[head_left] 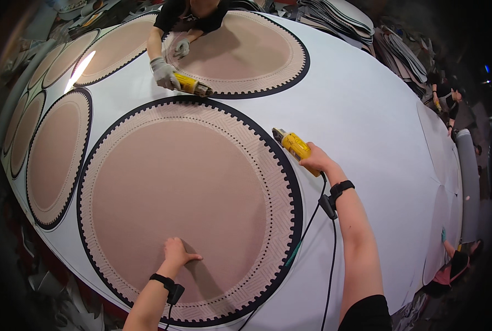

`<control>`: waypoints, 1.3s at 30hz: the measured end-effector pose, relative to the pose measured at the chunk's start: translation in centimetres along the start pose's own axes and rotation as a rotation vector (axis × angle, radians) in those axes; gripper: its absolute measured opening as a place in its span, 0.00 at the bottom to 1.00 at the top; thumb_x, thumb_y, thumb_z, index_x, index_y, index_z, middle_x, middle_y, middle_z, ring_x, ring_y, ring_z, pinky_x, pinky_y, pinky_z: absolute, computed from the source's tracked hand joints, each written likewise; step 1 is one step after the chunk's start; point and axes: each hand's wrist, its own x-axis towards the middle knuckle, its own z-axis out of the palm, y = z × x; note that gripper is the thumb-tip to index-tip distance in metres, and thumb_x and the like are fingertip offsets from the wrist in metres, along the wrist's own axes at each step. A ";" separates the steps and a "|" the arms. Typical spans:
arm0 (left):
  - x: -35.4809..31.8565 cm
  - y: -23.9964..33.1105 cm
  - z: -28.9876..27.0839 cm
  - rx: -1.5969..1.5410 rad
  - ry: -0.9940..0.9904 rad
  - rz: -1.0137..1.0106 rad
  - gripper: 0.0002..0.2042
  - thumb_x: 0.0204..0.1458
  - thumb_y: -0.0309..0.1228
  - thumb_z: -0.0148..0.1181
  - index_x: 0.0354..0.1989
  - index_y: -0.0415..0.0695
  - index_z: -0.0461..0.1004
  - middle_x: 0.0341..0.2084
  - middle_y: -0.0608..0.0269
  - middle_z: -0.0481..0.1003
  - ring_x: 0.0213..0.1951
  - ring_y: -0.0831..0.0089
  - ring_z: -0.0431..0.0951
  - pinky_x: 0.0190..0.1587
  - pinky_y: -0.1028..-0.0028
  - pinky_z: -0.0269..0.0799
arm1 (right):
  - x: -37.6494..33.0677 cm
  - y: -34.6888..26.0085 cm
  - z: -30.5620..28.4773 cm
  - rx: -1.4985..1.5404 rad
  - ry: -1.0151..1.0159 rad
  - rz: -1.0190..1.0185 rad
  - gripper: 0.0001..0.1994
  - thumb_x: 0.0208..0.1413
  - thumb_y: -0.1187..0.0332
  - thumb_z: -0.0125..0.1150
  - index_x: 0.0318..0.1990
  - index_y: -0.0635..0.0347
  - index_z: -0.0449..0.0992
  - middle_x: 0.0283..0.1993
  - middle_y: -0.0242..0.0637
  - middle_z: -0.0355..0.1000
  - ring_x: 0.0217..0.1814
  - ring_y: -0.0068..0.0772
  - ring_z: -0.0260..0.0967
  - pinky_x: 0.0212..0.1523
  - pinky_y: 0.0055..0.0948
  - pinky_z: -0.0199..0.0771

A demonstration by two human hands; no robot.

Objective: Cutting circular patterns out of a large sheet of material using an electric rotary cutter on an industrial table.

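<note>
Bare forearms, black wristbands with cabled clips, black short sleeve

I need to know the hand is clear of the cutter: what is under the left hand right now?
The left hand lies flat on the plain tan centre of the big round mat, well inside its patterned border. The yellow cutter is in the right hand, at the mat's far edge. Whatever lies beneath the palm is hidden.

Yellow cutter point(296, 146), tan round mat point(188, 207), dark toothed border

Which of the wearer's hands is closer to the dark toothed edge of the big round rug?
Right. The right hand, gripping the yellow tool, hovers beside the dark toothed edge. The left hand presses the rug's plain centre, farther inside.
</note>
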 end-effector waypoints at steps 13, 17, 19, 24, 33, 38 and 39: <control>0.0 0.2 -0.6 0.029 -0.025 -0.024 0.45 0.16 0.61 0.71 0.38 0.34 0.68 0.37 0.49 0.68 0.44 0.58 0.69 0.46 0.67 0.67 | 6.5 -4.4 -0.4 -0.110 -0.014 -0.122 0.35 0.34 0.63 0.64 0.53 0.65 0.59 0.43 0.55 0.69 0.47 0.49 0.68 0.46 0.35 0.69; 0.5 0.4 -0.4 0.053 -0.049 -0.053 0.44 0.16 0.61 0.71 0.37 0.33 0.68 0.37 0.49 0.68 0.44 0.58 0.69 0.46 0.68 0.67 | 7.9 -5.1 -0.2 -0.119 -0.024 -0.129 0.35 0.34 0.63 0.63 0.53 0.64 0.59 0.42 0.54 0.70 0.46 0.49 0.69 0.45 0.35 0.69; 0.0 0.3 -0.7 0.042 -0.047 -0.045 0.44 0.16 0.61 0.71 0.37 0.33 0.68 0.37 0.49 0.68 0.44 0.58 0.69 0.46 0.68 0.67 | 8.7 -5.6 0.2 -0.120 -0.029 -0.144 0.35 0.34 0.63 0.63 0.53 0.64 0.58 0.42 0.54 0.70 0.45 0.49 0.69 0.45 0.36 0.70; 0.0 0.2 -0.9 0.013 -0.036 -0.050 0.44 0.16 0.61 0.71 0.36 0.33 0.68 0.36 0.49 0.68 0.43 0.58 0.69 0.46 0.68 0.67 | 10.7 -7.2 0.7 -0.161 -0.020 -0.184 0.33 0.35 0.63 0.62 0.52 0.64 0.58 0.39 0.54 0.71 0.43 0.50 0.70 0.43 0.36 0.70; 0.4 0.6 -1.4 0.013 -0.102 -0.041 0.43 0.20 0.61 0.69 0.36 0.32 0.67 0.36 0.49 0.67 0.44 0.59 0.68 0.46 0.68 0.66 | 14.1 -10.8 1.2 -0.214 0.029 -0.269 0.32 0.35 0.65 0.60 0.52 0.63 0.58 0.40 0.53 0.70 0.43 0.51 0.69 0.43 0.37 0.70; 0.8 0.6 -1.6 0.068 -0.168 -0.072 0.43 0.20 0.63 0.68 0.34 0.32 0.67 0.34 0.50 0.67 0.42 0.61 0.68 0.44 0.69 0.67 | 14.8 -11.2 2.0 -0.244 0.098 -0.345 0.33 0.37 0.65 0.60 0.55 0.61 0.57 0.49 0.52 0.67 0.49 0.48 0.67 0.48 0.36 0.68; 0.7 0.2 -1.5 0.061 -0.167 -0.084 0.43 0.20 0.63 0.68 0.34 0.32 0.67 0.34 0.50 0.67 0.42 0.61 0.68 0.44 0.69 0.67 | 14.8 -11.5 2.5 -0.246 0.093 -0.358 0.33 0.37 0.65 0.60 0.55 0.61 0.57 0.49 0.52 0.67 0.49 0.48 0.67 0.48 0.36 0.68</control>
